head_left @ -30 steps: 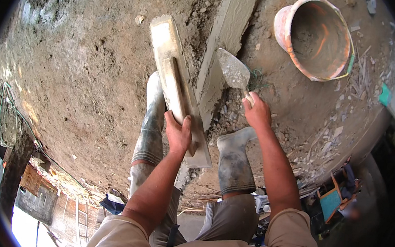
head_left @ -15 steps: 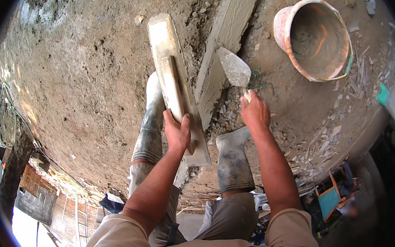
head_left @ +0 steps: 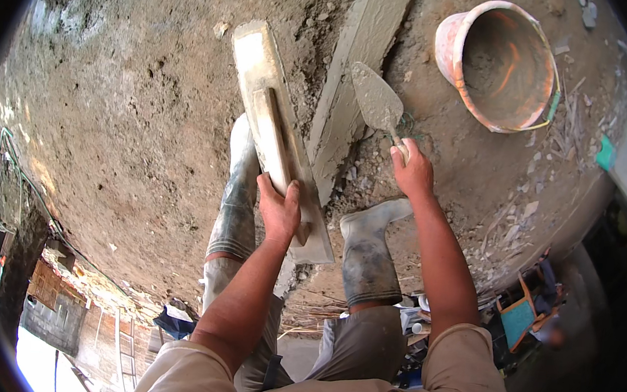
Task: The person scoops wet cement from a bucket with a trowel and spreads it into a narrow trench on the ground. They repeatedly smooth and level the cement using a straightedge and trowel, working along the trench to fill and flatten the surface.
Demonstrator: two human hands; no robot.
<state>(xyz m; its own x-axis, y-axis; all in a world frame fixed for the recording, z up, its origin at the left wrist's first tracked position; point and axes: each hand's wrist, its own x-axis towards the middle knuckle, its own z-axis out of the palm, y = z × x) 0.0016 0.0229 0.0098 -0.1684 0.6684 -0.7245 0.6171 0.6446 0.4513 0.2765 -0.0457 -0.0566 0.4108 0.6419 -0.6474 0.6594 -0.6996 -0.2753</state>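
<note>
My left hand (head_left: 280, 207) is wrapped round the handle of a long, pale plastering float (head_left: 296, 158), its flat board coated with dried mortar. The board slants from upper left to lower right, over part of my left boot (head_left: 238, 197). In my right hand (head_left: 414, 167) is the handle of a pointed trowel (head_left: 376, 98), its blade grey with mortar and tipped toward the upper left. That blade hangs beside a narrow, smoothed strip of grey mortar (head_left: 362, 41) that runs away from me and passes partly behind the float.
A mortar-stained bucket (head_left: 454, 48) with a wire handle stands at the upper right, grey mix inside. Bare soil (head_left: 134, 130) spreads on the left. Broken chips (head_left: 522, 216) lie along the right. My right boot (head_left: 372, 252) stands on the ground below the trowel.
My right hand has moved slightly right, and the trowel blade has turned to show more of its face. The float in my left hand has hardly moved.
</note>
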